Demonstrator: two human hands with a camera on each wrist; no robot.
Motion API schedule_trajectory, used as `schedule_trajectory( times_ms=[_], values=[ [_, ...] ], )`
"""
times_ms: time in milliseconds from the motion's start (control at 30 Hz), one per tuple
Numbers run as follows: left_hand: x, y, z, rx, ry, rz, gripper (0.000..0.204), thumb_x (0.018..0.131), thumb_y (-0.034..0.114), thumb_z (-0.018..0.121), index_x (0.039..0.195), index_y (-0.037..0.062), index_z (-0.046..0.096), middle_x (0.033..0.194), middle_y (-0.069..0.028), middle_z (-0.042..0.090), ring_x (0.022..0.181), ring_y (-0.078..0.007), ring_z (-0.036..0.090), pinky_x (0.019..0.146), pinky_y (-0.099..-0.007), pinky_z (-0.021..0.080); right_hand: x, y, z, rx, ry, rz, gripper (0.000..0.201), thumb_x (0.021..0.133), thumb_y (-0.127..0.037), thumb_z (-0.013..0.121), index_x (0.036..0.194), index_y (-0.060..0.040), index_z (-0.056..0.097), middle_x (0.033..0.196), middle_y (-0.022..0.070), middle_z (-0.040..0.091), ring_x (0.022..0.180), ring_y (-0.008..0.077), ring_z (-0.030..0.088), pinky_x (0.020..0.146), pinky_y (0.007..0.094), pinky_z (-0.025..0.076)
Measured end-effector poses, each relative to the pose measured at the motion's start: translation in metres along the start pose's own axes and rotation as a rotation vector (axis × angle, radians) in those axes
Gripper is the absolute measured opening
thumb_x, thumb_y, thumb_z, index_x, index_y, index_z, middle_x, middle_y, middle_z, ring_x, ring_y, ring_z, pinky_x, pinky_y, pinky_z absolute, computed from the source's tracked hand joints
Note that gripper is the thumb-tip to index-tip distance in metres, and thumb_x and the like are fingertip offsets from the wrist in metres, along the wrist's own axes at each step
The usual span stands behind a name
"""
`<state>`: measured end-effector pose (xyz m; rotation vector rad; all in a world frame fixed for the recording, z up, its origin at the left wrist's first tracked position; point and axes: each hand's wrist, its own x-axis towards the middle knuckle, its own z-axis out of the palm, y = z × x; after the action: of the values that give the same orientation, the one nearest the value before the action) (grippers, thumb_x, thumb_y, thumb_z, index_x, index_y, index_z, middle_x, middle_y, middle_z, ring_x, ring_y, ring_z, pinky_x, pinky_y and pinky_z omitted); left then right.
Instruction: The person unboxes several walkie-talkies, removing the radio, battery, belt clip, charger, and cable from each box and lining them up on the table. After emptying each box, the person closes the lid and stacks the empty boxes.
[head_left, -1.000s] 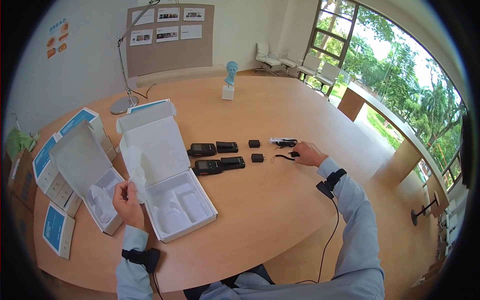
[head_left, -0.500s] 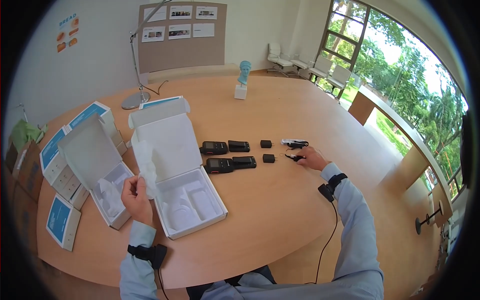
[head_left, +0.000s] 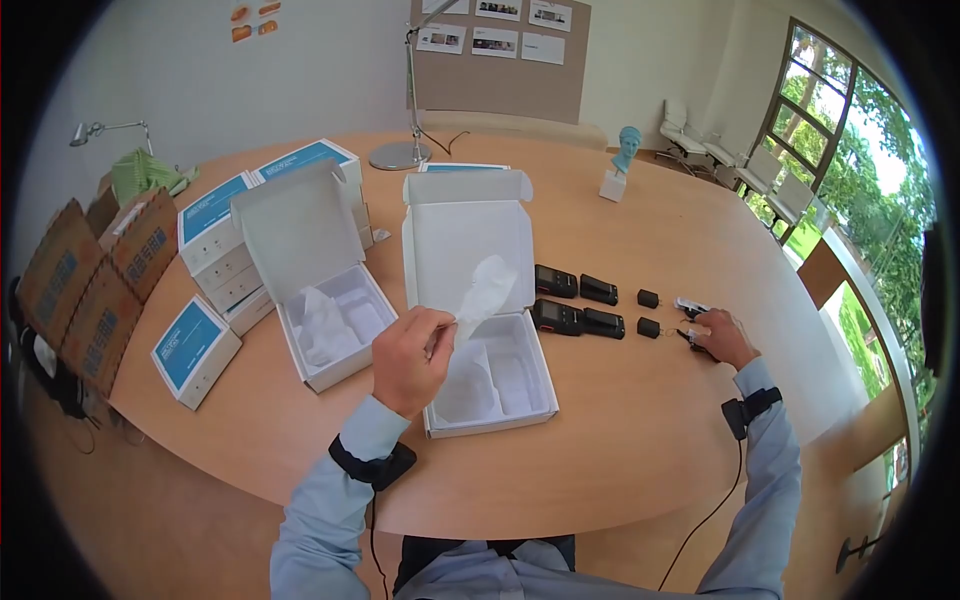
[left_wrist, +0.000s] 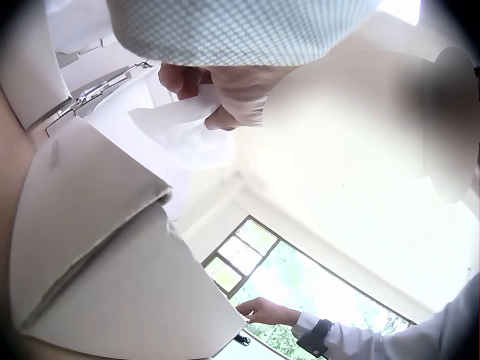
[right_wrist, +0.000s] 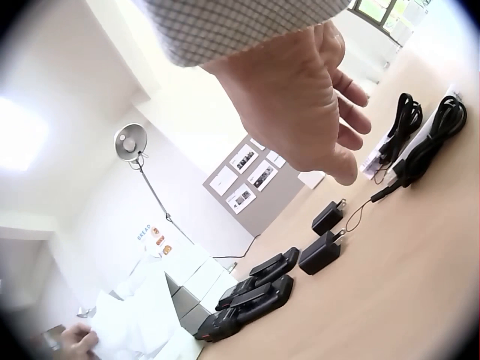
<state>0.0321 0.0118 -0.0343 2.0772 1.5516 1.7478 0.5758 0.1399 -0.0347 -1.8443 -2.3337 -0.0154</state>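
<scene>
My left hand (head_left: 410, 365) pinches a thin, translucent white wrapping sheet (head_left: 487, 290) over an open white box (head_left: 492, 428) with a moulded white tray. In the left wrist view, the sheet (left_wrist: 180, 127) hangs from the thumb and fingers. My right hand (head_left: 725, 340) hovers at two bundled black cables, its fingers loosely bent. The right wrist view shows the nearer cable (right_wrist: 442, 131) and the farther cable (right_wrist: 405, 124) lying on the table beyond the fingertips. Two black plug adapters (right_wrist: 320, 253) lie beside them, then two black handheld devices (head_left: 557, 317) with oblong black pieces.
Left of the box stands another open white box (head_left: 345, 370) with crumpled wrapping inside. Several closed blue-and-white boxes (head_left: 215, 225) are stacked farther left, one box (head_left: 195, 350) nearer the edge. A lamp base (head_left: 400, 155) and a blue bust (head_left: 626, 150) stand at the back.
The head view has swung left. My left hand has lifted the wrapping and moved right, over the open box. The right hand has let go of the cable, which now lies on the table.
</scene>
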Motion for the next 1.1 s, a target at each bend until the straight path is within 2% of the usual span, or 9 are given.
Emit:
schedule_trajectory(
  times_ms=[200, 300, 400, 467, 567, 633, 800, 1000, 1100],
  values=[
    [-0.005, 0.019, -0.005, 0.17, -0.17, 0.066, 0.006, 0.084, 0.001, 0.072, 0.087, 0.0042, 0.068, 0.079, -0.0107, 0.068, 0.063, -0.0272, 0.065, 0.058, -0.0357, 0.05, 0.006, -0.106, -0.027, 0.179, 0.173, -0.194, 0.028, 0.085, -0.016, 0.074, 0.108, 0.0003, 0.073, 0.098, 0.017, 0.071, 0.089, 0.0339, 0.069, 0.081, 0.0436, 0.055],
    [-0.016, 0.023, -0.001, 0.368, -0.288, 0.088, 0.008, 0.085, 0.012, 0.07, 0.084, 0.0066, 0.065, 0.08, -0.0113, 0.069, 0.071, -0.0334, 0.067, 0.061, -0.0439, 0.052, 0.009, -0.151, -0.029, 0.258, 0.2, -0.275, 0.027, 0.086, -0.018, 0.074, 0.106, 0.0002, 0.074, 0.091, 0.0159, 0.071, 0.08, 0.0326, 0.069, 0.073, 0.0416, 0.055],
    [-0.026, 0.019, 0.003, 0.465, -0.493, 0.088, 0.017, 0.088, 0.022, 0.068, 0.085, 0.0054, 0.066, 0.079, -0.0137, 0.07, 0.07, -0.0357, 0.068, 0.063, -0.0468, 0.053, 0.013, -0.191, -0.011, 0.384, 0.169, -0.32, 0.028, 0.087, -0.021, 0.075, 0.105, -0.0006, 0.074, 0.083, 0.0141, 0.071, 0.076, 0.0316, 0.069, 0.068, 0.0395, 0.054],
    [-0.031, 0.02, 0.006, 0.494, -0.781, 0.082, 0.031, 0.096, 0.03, 0.061, 0.082, 0.0034, 0.067, 0.08, -0.0165, 0.071, 0.076, -0.0382, 0.07, 0.067, -0.049, 0.053, 0.016, -0.221, 0.004, 0.453, 0.129, -0.363, 0.028, 0.089, -0.023, 0.075, 0.106, -0.0011, 0.074, 0.079, 0.0131, 0.071, 0.074, 0.0313, 0.069, 0.066, 0.0385, 0.053],
    [-0.027, 0.03, 0.004, 0.469, -0.894, -0.026, 0.035, 0.098, 0.034, 0.058, 0.083, 0.0034, 0.067, 0.078, -0.0181, 0.071, 0.077, -0.0392, 0.07, 0.067, -0.0508, 0.053, 0.012, -0.254, 0.017, 0.565, 0.04, -0.246, 0.038, 0.091, -0.033, 0.076, 0.11, 0.0, 0.074, 0.073, 0.0128, 0.071, 0.069, 0.028, 0.069, 0.066, 0.0367, 0.054],
    [-0.028, 0.028, 0.003, 0.457, -0.844, -0.052, 0.034, 0.098, 0.034, 0.058, 0.085, 0.0038, 0.067, 0.079, -0.0182, 0.071, 0.077, -0.0392, 0.07, 0.067, -0.0508, 0.054, 0.006, -0.27, 0.016, 0.571, -0.273, -0.094, 0.051, 0.092, -0.043, 0.075, 0.116, 0.0021, 0.072, 0.072, 0.0153, 0.071, 0.065, 0.025, 0.07, 0.068, 0.0351, 0.055],
    [-0.029, 0.021, 0.005, 0.453, -0.69, -0.034, 0.033, 0.099, 0.036, 0.061, 0.089, 0.0052, 0.067, 0.08, -0.0162, 0.072, 0.076, -0.0385, 0.07, 0.065, -0.0504, 0.053, -0.008, -0.293, 0.014, 0.704, -0.52, -0.065, 0.047, 0.094, -0.037, 0.067, 0.118, 0.0025, 0.072, 0.069, 0.0115, 0.071, 0.057, 0.0195, 0.069, 0.058, 0.0326, 0.055],
    [-0.008, 0.029, -0.012, 0.272, -0.401, 0.007, 0.038, 0.093, 0.041, 0.071, 0.084, 0.0053, 0.064, 0.072, -0.01, 0.068, 0.067, -0.0343, 0.066, 0.06, -0.044, 0.051, -0.012, -0.303, 0.019, 0.696, -0.494, -0.021, 0.038, 0.088, -0.023, 0.061, 0.115, 0.002, 0.073, 0.072, 0.0135, 0.072, 0.062, 0.022, 0.07, 0.061, 0.0339, 0.055],
    [0.019, 0.02, -0.053, 0.14, -0.073, -0.116, 0.024, 0.093, 0.027, 0.074, 0.085, 0.0046, 0.068, 0.07, -0.0076, 0.066, 0.06, -0.0212, 0.059, 0.056, -0.0333, 0.046, -0.008, -0.291, 0.035, 0.67, -0.324, -0.097, 0.037, 0.085, -0.02, 0.059, 0.113, 0.0011, 0.073, 0.075, 0.0159, 0.072, 0.069, 0.0246, 0.073, 0.066, 0.0363, 0.056]
  ],
)
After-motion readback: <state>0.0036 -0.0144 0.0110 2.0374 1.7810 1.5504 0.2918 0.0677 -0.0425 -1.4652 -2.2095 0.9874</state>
